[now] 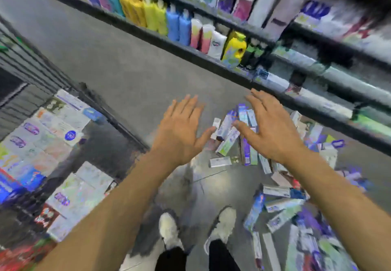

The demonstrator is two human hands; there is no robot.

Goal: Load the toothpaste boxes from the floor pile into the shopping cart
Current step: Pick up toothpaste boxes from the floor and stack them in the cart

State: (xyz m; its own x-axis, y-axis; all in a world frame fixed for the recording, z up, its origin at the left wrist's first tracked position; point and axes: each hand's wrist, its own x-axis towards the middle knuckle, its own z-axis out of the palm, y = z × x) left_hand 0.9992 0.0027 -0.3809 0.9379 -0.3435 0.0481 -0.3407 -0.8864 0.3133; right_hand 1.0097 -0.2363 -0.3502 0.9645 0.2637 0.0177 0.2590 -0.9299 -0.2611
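Head view is blurred by motion, so we can read only the larger shapes. We see both of our arms stretched forward and down over a grey floor (118, 74). Our left hand (179, 131) has its fingers (186, 107) straight and spread wide, palm down, and it holds nothing. Our right hand (273, 129) is the same: fingers wide, thumb pointing to the left, nothing inside it. Both hands hang above the pile of toothpaste boxes (234, 141), which lies on the floor just in front of a low shelf (243, 74). Whether the fingertips touch any box, we cannot tell.

The pile continues to the right and toward us, where more boxes (281, 209) lie scattered beside our right forearm. On the left stands the shopping cart (118, 120), seen from above, and many boxes (69, 188) already lie inside it, mostly white and blue ones. The cart is well apart from the floor pile, with bare floor between them.

On the shelf stand coloured bottles (152, 14) in a row, yellow, blue and pink. Below the hands we see two white shoes (169, 230) on the floor.
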